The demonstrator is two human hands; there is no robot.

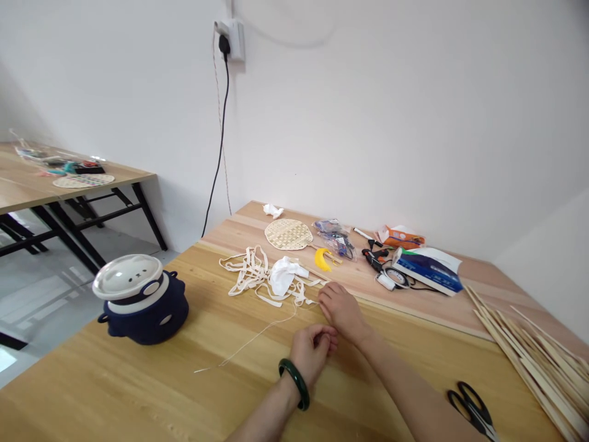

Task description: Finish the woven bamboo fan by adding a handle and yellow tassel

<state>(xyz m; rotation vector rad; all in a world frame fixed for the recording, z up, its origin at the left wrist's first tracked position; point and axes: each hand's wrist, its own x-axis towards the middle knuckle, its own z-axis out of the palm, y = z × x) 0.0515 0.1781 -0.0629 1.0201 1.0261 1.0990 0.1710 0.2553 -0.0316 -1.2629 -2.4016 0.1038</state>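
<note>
My left hand (311, 351), with a green bangle (294, 383) at the wrist, is curled closed on the wooden table (138, 393). A thin pale strip (248, 344) runs from the hands out to the left across the table; which fingers pinch it I cannot make out. My right hand (340, 310) lies just beyond the left, fingers bent down onto the table near the end of a tangle of flat pale strips (253, 276). A crumpled white cloth (285, 275) sits on that tangle.
A dark blue pot with a white bear-face lid (140, 299) stands at left. Black scissors (473, 410) and a bundle of bamboo slats (538, 362) lie at right. Further back lie a small woven fan (288, 234), a blue box (427, 270), a glue gun (375, 258) and a yellow piece (322, 259).
</note>
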